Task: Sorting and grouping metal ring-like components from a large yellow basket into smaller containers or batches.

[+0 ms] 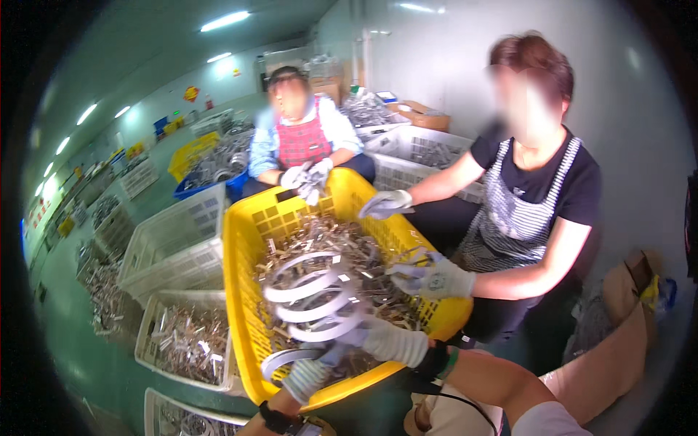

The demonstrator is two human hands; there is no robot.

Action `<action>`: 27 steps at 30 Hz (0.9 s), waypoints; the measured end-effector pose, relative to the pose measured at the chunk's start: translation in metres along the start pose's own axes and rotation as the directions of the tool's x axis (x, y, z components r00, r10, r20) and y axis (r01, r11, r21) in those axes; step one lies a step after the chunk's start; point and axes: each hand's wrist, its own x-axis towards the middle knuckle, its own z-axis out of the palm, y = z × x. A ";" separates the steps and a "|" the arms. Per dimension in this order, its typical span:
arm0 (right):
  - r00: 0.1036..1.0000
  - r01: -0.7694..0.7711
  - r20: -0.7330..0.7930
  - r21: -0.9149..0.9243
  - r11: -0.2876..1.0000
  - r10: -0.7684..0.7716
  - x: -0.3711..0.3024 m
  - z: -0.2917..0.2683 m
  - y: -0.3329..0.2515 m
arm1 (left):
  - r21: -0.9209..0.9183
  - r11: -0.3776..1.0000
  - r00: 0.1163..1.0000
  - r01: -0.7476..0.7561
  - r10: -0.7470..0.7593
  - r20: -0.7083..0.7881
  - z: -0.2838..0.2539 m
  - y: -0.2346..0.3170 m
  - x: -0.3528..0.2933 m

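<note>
A yellow plastic crate (pixel 236 291) in front of me holds many small bent metal strips (pixel 371 254). Over them are several thin pale metal hoops (pixel 313 315), stacked loosely and blurred. My right hand (pixel 389 341), in a white glove with a ribbed cuff, reaches in from the lower right; its fingers close on the lower edge of the hoops. My left hand (pixel 316 369), also gloved, is low in the crate, touching or beside a separate hoop (pixel 280 360); motion smears its fingers. Two gloved co-workers also have their hands at the crate.
One person (pixel 305 142) sits at the crate's far side, another (pixel 531 189) at its right. White crates (pixel 174 240) stand to the left, one holding metal strips (pixel 190 341). More crates (pixel 422 142) line the back. Cardboard (pixel 611 356) lies at the lower right.
</note>
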 end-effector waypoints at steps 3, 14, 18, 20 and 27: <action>0.986 -0.166 -0.005 -0.155 0.974 0.167 0.002 -0.009 -0.029 | -0.020 0.990 0.983 0.138 -0.139 -0.115 0.010 0.029 -0.006; 0.918 0.382 0.394 -0.859 0.340 -0.035 -0.035 -0.176 0.000 | 0.057 0.997 0.857 -0.057 0.078 -0.509 -0.059 0.089 -0.011; 0.961 -0.277 -0.186 -0.690 0.669 0.207 -0.008 -0.083 -0.038 | 0.019 0.991 0.762 -0.130 0.112 -0.638 -0.136 0.112 -0.089; 0.969 -0.236 -0.154 -0.812 0.534 0.193 -0.004 -0.054 -0.041 | 0.053 0.994 0.650 -0.099 0.105 -0.753 -0.166 0.094 -0.160; 0.967 -0.235 -0.130 -0.792 0.563 0.221 -0.006 -0.048 -0.018 | -0.183 0.983 0.053 0.014 -0.183 -0.982 -0.270 -0.022 -0.415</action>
